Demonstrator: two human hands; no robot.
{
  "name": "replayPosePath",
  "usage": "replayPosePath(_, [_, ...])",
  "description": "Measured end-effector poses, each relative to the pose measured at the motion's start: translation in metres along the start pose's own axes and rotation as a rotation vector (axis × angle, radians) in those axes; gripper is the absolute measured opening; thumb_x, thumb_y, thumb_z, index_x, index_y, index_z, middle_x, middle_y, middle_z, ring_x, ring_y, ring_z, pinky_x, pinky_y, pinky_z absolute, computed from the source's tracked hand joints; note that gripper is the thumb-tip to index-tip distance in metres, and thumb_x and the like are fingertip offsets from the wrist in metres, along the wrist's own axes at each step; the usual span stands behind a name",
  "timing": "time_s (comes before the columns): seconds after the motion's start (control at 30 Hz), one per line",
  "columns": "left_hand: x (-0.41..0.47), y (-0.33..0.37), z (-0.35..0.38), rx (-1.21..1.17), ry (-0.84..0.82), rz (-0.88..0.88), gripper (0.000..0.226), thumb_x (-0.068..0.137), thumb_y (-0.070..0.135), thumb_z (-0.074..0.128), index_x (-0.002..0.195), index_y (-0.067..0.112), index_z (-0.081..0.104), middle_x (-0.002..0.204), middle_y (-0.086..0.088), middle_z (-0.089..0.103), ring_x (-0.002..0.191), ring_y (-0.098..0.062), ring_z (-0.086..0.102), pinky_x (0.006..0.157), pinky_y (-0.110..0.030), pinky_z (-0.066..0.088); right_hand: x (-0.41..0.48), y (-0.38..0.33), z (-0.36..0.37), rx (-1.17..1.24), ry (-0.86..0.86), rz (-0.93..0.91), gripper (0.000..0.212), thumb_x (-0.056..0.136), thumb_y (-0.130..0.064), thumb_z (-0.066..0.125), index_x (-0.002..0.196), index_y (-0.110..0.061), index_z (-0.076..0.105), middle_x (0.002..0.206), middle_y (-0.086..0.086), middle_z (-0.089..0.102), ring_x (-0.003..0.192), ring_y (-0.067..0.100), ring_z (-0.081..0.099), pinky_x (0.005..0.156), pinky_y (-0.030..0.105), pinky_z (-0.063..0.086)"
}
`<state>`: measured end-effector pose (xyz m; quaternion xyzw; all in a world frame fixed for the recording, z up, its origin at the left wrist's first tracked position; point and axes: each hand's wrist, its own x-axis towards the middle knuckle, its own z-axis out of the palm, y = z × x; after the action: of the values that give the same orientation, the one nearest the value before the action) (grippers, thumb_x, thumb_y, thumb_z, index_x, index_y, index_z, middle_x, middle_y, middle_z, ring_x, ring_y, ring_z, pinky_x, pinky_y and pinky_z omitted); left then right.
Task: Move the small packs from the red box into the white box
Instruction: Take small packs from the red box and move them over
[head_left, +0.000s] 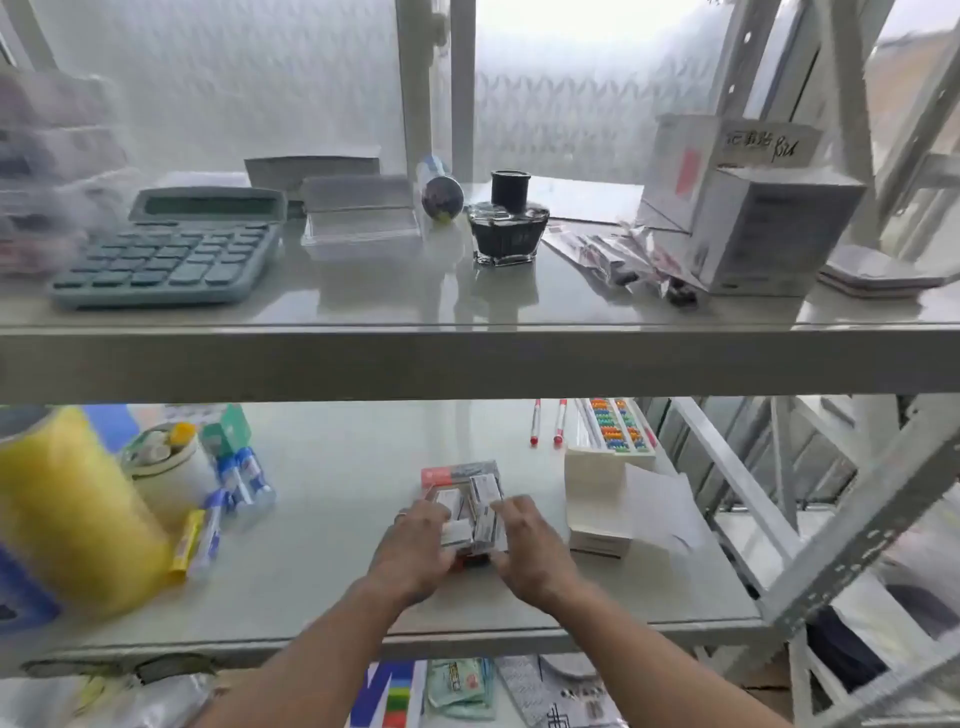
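On the lower shelf the red box (451, 475) lies open with several small white-and-grey packs (480, 506) inside. My left hand (415, 551) rests on the box's near left side, fingers curled around packs there. My right hand (524, 551) is on the near right side, fingers bent against the packs. Whether either hand has lifted a pack is unclear. A white box (769, 228) stands on the upper shelf at the right, beside a taller white carton (691, 166).
Upper shelf: teal calculator (166, 249), clear plastic case (361, 223), ink bottle (509, 223). Lower shelf: yellow roll (72, 514), white cup (166, 473), glue sticks (244, 478), paper pad (602, 504), abacus (618, 426), red pens (548, 421). Metal rack struts stand at the right.
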<state>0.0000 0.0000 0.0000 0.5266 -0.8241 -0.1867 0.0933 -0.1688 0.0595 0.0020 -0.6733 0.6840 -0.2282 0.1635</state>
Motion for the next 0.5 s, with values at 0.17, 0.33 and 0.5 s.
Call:
replayPosePath(0.17, [0.010,0.000,0.005,-0.005,-0.044,-0.033,0.027,0.085,0.028,0.061,0.111,0.020,0.055,0.118,-0.004,0.048,0.108,-0.026,0.051,0.092,-0.040,0.047,0.023,0.001,0.010,-0.087,-0.072,-0.016,0.045,0.088,-0.013,0.061,0.131,-0.016,0.046,0.134,0.006,0.044,0.117,0.030,0.050,0.097,0.040,0.046])
replayPosePath(0.33, [0.016,-0.004,0.007,0.024,-0.045,0.026,0.025,0.086,0.027,0.063,0.108,0.019,0.055,0.116,-0.004,0.052,0.106,-0.025,0.050,0.091,-0.037,0.047,0.034,0.010,0.019,-0.124,-0.070,-0.059,0.038,0.089,-0.012,0.061,0.126,-0.013,0.053,0.124,0.008,0.049,0.107,0.031,0.055,0.092,0.041,0.049])
replayPosePath(0.5, [0.012,-0.003,0.003,0.039,0.102,0.125,0.025,0.085,0.041,0.063,0.097,0.022,0.053,0.103,-0.002,0.057,0.092,-0.022,0.052,0.078,-0.032,0.048,0.022,0.019,-0.007,0.004,0.067,-0.114,0.041,0.078,-0.021,0.072,0.116,-0.014,0.056,0.111,0.003,0.051,0.087,0.023,0.059,0.075,0.033,0.055])
